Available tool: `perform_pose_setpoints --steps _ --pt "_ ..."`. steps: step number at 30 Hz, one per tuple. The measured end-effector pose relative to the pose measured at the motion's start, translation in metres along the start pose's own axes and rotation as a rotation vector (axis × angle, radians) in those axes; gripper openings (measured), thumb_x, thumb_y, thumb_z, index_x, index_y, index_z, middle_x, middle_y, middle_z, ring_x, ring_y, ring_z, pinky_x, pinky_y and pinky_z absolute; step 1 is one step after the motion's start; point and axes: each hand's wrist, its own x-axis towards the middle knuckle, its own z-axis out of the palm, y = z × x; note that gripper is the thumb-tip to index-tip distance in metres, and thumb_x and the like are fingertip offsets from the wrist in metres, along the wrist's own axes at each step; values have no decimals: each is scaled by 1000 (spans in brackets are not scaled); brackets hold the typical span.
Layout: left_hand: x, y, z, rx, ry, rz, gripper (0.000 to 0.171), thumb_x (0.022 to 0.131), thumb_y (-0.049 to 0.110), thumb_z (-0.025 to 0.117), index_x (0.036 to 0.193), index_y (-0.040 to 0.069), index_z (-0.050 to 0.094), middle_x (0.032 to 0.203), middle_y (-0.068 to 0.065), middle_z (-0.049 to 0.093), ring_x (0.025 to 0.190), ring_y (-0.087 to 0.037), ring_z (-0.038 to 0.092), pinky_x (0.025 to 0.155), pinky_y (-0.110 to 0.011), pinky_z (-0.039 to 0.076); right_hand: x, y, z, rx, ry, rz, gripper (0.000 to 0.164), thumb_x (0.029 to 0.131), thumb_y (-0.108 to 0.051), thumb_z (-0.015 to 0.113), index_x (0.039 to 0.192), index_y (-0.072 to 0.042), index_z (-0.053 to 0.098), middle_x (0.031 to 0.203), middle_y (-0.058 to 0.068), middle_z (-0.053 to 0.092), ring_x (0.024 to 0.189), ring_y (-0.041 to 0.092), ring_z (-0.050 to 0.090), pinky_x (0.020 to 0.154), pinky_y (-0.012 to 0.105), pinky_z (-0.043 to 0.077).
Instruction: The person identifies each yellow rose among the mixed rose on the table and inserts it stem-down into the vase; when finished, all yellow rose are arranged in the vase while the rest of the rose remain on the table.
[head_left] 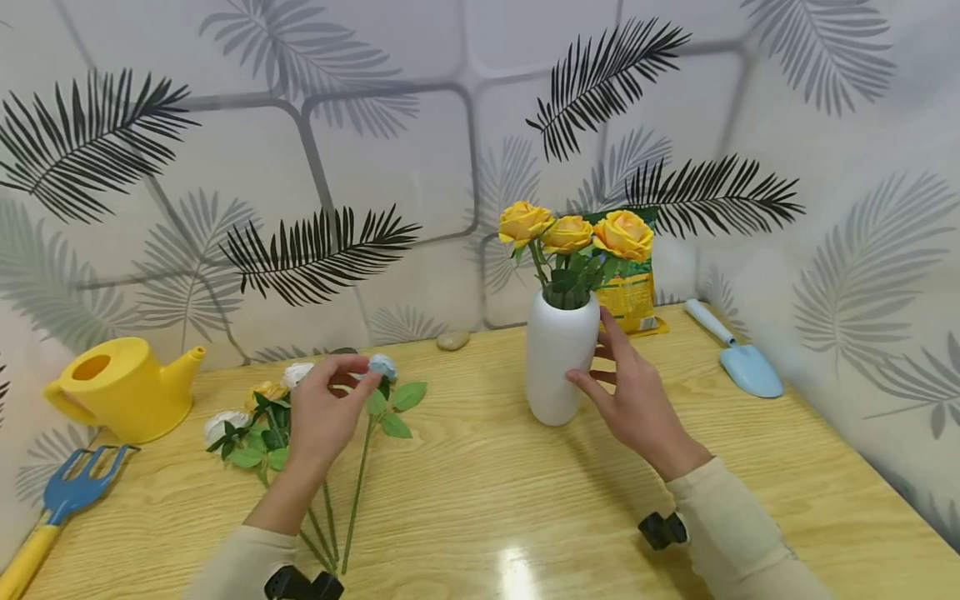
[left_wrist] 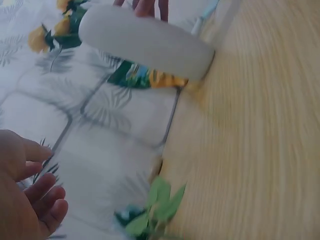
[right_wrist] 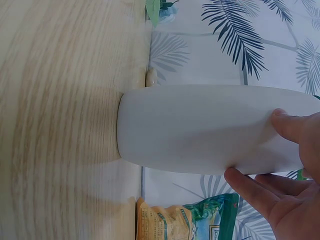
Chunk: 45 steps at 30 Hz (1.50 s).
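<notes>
A white vase (head_left: 561,358) stands upright on the table with several yellow roses (head_left: 567,234) in its mouth. My right hand (head_left: 641,400) holds the vase's right side, thumb on the front and fingers at the back; the right wrist view shows the thumb and fingertips against its white wall (right_wrist: 200,127). On the left, my left hand (head_left: 326,408) hovers over loose flowers, its fingers relaxed with nothing between them in the left wrist view. Nearest its fingertips is a light blue rose (head_left: 383,366) with green leaves. White roses (head_left: 225,426) and a yellow one (head_left: 266,393) lie beside it, partly hidden by this hand.
A yellow watering can (head_left: 131,392) and a blue hand fork (head_left: 78,487) with a yellow handle are at the left. Behind the vase stands a yellow and green bag (head_left: 628,300). A light blue trowel (head_left: 750,369) lies far right, a stone (head_left: 453,340) near the wall.
</notes>
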Motion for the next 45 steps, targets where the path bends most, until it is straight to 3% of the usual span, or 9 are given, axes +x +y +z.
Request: perform_pose_setpoints --steps 3,6,13,21,31,37,45 --pt "-8 -12 -25 80 21 -42 17 94 13 72 109 4 72 105 -13 71 79 4 55 71 -9 45 1 -1 0 -4 -4 0 93 92 -12 73 162 -7 12 135 28 55 119 42 63 86 49 60" --pt "-13 -25 -45 165 38 -78 19 94 13 72 109 3 71 103 -14 71 78 3 54 69 -9 44 1 -1 -1 -12 -2 1 94 92 -12 73 162 -8 12 135 27 55 118 41 63 86 48 60" --pt "-24 -48 -68 303 18 -193 24 93 11 71 113 -1 69 112 -20 71 94 -29 66 68 -19 47 1 -2 -1 -19 -8 19 93 92 -12 73 161 -7 12 135 28 55 118 42 63 87 48 60" --pt "-25 -66 -65 412 -86 -207 32 92 13 71 117 -5 66 110 -26 68 93 -36 66 72 -40 50 1 0 -3 -23 -6 26 93 92 -13 73 161 -7 12 135 27 55 119 41 63 87 49 60" --pt "-17 -79 -59 498 -95 -158 27 90 9 71 111 -6 67 105 -27 69 89 -39 64 74 -51 48 2 1 0 -22 -14 27 93 92 -13 73 162 -10 11 135 26 56 118 40 64 88 48 60" --pt "-9 -86 -58 557 -121 -143 26 87 6 71 108 -7 67 101 -26 70 86 -41 65 73 -55 50 1 1 0 -29 -2 14 93 92 -14 73 162 -10 12 134 26 57 118 40 64 87 47 60" --pt "1 -92 -63 533 -144 -182 27 81 3 74 105 -8 66 92 -23 71 80 -38 66 72 -50 49 1 2 0 -21 -1 5 93 92 -14 73 162 -9 12 136 26 56 117 40 65 87 46 60"
